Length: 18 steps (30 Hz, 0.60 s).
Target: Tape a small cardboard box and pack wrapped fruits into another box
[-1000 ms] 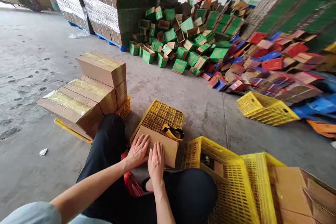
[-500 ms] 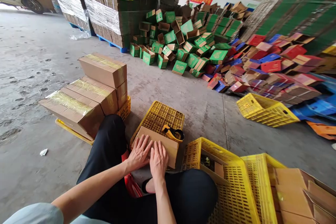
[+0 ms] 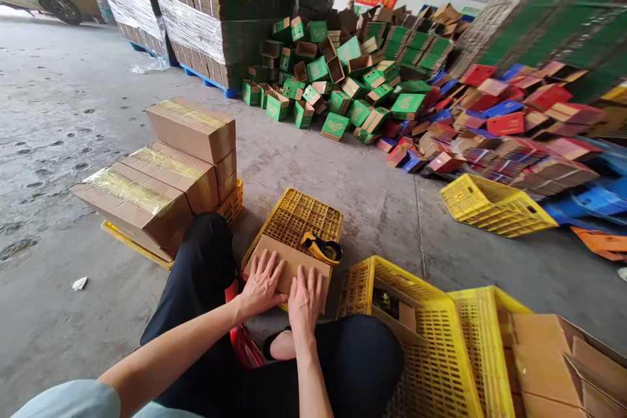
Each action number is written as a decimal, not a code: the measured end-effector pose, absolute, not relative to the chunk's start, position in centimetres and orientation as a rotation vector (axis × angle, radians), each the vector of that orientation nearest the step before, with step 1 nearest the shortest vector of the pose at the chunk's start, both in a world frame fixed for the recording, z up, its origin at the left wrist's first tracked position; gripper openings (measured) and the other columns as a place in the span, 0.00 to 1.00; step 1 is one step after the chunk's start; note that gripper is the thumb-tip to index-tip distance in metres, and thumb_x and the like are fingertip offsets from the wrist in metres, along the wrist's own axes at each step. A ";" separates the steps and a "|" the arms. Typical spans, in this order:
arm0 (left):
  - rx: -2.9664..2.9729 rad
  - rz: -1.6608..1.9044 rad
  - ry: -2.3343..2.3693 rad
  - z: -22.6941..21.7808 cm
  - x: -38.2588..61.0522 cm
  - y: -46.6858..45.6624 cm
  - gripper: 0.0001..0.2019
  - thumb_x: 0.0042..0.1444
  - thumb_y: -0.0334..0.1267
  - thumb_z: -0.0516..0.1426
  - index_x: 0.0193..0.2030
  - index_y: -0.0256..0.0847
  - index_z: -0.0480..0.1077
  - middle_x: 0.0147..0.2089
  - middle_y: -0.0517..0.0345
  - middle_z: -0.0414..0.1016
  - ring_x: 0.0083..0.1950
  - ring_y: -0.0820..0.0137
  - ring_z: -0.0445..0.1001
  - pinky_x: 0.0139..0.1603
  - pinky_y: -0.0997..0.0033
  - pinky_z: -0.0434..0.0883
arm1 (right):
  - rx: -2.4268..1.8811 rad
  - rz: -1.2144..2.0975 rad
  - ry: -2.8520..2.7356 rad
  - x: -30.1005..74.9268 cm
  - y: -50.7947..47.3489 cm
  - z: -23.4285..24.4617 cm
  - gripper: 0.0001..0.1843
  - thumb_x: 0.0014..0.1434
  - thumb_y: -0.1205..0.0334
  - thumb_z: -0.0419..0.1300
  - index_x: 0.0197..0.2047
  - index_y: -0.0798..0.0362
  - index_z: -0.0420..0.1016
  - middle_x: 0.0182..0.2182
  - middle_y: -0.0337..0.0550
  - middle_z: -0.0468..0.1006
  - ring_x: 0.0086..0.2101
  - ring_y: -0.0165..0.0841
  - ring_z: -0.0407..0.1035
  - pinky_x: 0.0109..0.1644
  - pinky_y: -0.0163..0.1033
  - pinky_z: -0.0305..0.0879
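Bare grey concrete floor [image 3: 73,111], stained and pitted. At twelve o'clock, a heap of green boxes [image 3: 337,85]; at two, red and blue boxes [image 3: 494,130] and a tilted yellow crate [image 3: 494,206]. At ten, wrapped pallets [image 3: 196,26]; at nine, a paper scrap [image 3: 79,283].

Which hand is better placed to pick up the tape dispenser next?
Probably the right hand: it lies flat on the cardboard box just below the tape dispenser, while the left hand rests farther away.
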State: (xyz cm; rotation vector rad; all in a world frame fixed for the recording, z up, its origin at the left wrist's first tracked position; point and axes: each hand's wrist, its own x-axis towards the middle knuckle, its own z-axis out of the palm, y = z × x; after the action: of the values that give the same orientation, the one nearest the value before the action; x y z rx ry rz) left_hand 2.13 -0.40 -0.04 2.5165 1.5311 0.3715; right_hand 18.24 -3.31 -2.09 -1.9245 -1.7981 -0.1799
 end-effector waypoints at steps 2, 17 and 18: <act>2.528 0.376 1.533 -0.1 2.1 -0.2 0.45 0.60 0.60 0.62 0.77 0.38 0.59 0.78 0.34 0.56 0.79 0.33 0.50 0.74 0.27 0.50 | -1.828 -0.100 -1.840 17.3 -2.7 -2.2 0.28 0.77 0.53 0.43 0.65 0.57 0.77 0.65 0.58 0.74 0.70 0.54 0.58 0.70 0.61 0.61; 2.483 0.567 1.536 1.2 0.8 0.8 0.33 0.69 0.64 0.49 0.72 0.49 0.68 0.70 0.45 0.69 0.72 0.47 0.61 0.74 0.39 0.58 | -1.932 -0.112 -1.709 21.9 -3.9 -2.2 0.32 0.78 0.50 0.40 0.68 0.61 0.72 0.65 0.62 0.74 0.67 0.48 0.65 0.69 0.56 0.63; 2.470 0.567 1.549 1.1 1.0 0.8 0.33 0.69 0.64 0.50 0.72 0.50 0.68 0.70 0.45 0.69 0.72 0.46 0.61 0.74 0.37 0.57 | -1.934 -0.124 -1.704 21.9 -4.1 -2.5 0.33 0.78 0.50 0.39 0.69 0.61 0.71 0.66 0.62 0.73 0.68 0.48 0.64 0.69 0.56 0.63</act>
State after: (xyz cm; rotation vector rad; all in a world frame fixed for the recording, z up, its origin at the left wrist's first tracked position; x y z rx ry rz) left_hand 1.02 0.77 1.14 2.4700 1.5486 0.5674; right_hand 21.92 -4.07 -2.47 -1.9341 -1.7035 -0.1238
